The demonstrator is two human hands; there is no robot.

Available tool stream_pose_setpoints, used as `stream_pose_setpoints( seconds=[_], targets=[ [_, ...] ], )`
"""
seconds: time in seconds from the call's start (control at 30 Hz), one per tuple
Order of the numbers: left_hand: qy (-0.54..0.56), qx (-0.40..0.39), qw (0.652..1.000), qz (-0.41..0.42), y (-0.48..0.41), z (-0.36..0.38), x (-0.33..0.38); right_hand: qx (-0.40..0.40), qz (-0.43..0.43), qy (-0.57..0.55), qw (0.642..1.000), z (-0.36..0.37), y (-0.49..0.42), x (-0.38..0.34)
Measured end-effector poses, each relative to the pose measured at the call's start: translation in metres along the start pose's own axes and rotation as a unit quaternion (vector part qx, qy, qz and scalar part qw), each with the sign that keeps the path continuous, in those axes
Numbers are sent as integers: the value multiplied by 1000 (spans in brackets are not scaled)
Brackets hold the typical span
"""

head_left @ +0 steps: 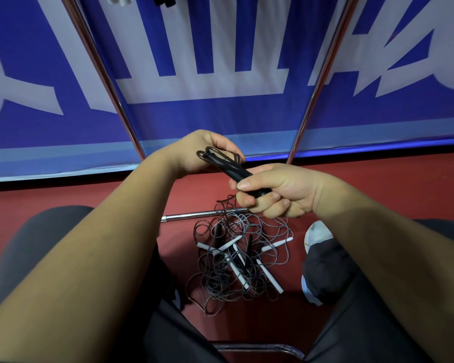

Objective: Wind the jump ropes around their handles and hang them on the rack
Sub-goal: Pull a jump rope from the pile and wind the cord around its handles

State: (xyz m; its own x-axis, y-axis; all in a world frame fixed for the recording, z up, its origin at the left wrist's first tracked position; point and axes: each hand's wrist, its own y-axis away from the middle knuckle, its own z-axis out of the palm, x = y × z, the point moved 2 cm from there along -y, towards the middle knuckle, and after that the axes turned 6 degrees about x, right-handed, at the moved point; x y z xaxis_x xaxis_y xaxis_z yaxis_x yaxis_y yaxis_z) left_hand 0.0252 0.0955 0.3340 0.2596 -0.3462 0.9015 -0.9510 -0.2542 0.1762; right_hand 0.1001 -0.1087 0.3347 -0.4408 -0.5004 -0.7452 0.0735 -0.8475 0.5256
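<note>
Where the person sits, chair rail: metal tube at the bottom edge, between two dark-trousered knees.
Rope pile: on the red floor between the feet. Grey and dark cords tangled together, several white handles buried in it. None of it wound yet.
Shoe: light-coloured, just beside the pile's right edge.
Floor bar: steel tube lying just beyond the pile, probably the rack's base.
Right hand: fist wrapped round the lower end of the black handles, thumb on top.
Left hand: fingers curled round the upper end, pinning the cord loops there.
Location: rope in work is held in the air above the pile, short of the rack.
Tail: one strand seems to drop from under the right hand into the pile.
Rack uprights: two shiny poles rising in front of the blue banner; top rail out of frame.
Risk 1: loops look loose. If the left hand lets go before the end is tucked, they spring off.
Risk 2: if that tail is snagged, a pull drags the tangle up or tightens its knots.
Risk 3: shoe is close enough to trap a cord.
</note>
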Motion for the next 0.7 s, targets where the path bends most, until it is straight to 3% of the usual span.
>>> stream_pose_setpoints(
  seconds=[0.1, 0.27, 0.37, 0.53, 0.7],
  targets=[
    [-43, 21, 999, 6, 2, -1, -4, 29, -10, -1, 1000, -2, -2, 0],
    [37, 41, 998, -9, 3, -1, 4, 55, 5, 48, 997, -4, -4, 3],
    [31, 40, 999, -2, 3, -4, 11, 62, 21, 84, 994, -2, -7, 4],
    [-24, 8, 999, 31, 7, -4, 28, 109, 56, 113, 986, -3, -14, 11],
    [-162, 22, 985, 62, 7, -10, 40, 243, 20, 45, 969, -21, -31, 15]
  ],
)
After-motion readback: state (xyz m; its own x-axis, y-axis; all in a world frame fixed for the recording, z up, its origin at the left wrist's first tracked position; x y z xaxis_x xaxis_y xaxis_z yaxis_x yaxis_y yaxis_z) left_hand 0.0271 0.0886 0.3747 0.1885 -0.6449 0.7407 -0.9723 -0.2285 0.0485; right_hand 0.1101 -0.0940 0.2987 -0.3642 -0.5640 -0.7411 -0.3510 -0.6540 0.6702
